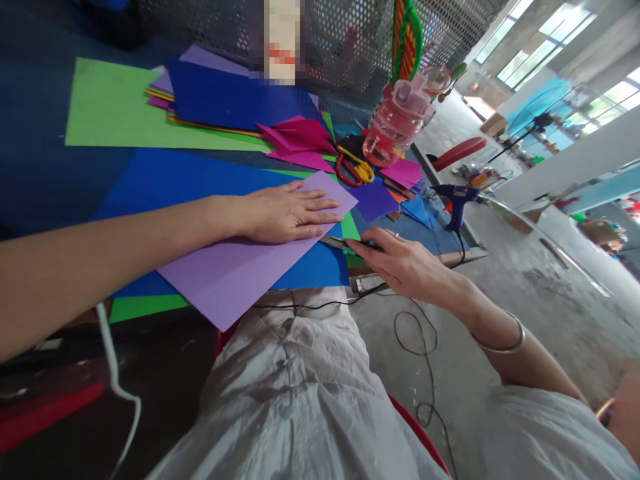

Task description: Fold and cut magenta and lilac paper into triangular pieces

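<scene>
"Since we're reading from the left, what comes first?"

"Toward the far left corner of the surface (30, 193), a light green sheet (103, 103). Nearer, a blue sheet (137, 183) reaches the near edge, and a purple sheet (227, 277) lies across it, one corner jutting past that edge."

"Which way does the purple one point?"

"Slantwise. Its long axis runs from the near edge, left of middle, up toward the far right corner, with the narrow end near the scissors (353, 172)."

"And the hands?"

"Apart from each other. The left hand (295, 215) lies flat on the purple sheet, fingers a little spread. Further right comes the knife (334, 241), its tip pointing left at the sheet's long lower-right side; whether it has slipped underneath, I can't tell. The right hand (403, 267) has its fingers closed around the handle, close to the near edge."

"How far along is it?"

"My judgement: the sheet is laid out and held steady, the blade brought to its side. I see no parted piece of it, so the knife work looks unfinished, though a small slit could escape me."

"Anything beyond?"

"A glue gun (457, 203), by the right edge."
</scene>
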### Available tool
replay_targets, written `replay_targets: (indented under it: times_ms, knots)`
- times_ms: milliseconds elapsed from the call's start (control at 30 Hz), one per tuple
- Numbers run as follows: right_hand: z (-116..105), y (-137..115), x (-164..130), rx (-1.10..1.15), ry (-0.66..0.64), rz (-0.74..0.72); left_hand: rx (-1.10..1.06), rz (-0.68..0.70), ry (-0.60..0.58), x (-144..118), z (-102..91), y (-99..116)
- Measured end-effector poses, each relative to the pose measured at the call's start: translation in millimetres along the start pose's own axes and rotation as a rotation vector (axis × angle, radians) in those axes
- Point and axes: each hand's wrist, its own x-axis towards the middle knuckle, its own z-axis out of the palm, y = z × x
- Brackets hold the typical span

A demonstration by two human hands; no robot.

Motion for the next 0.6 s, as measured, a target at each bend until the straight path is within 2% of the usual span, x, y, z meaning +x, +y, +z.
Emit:
replay_targets:
  times_ms: [233, 600]
  knots:
    - [-0.5, 0.4, 9.0, 0.002, -0.005, -0.017, 0.001, 0.005, -0.002, 0.9, -0.7, -1.4]
    - [2.8, -4.0, 2.5, -0.006, 0.042, -0.051, 0.000, -0.023, -0.036, 2.8, 2.6, -5.5]
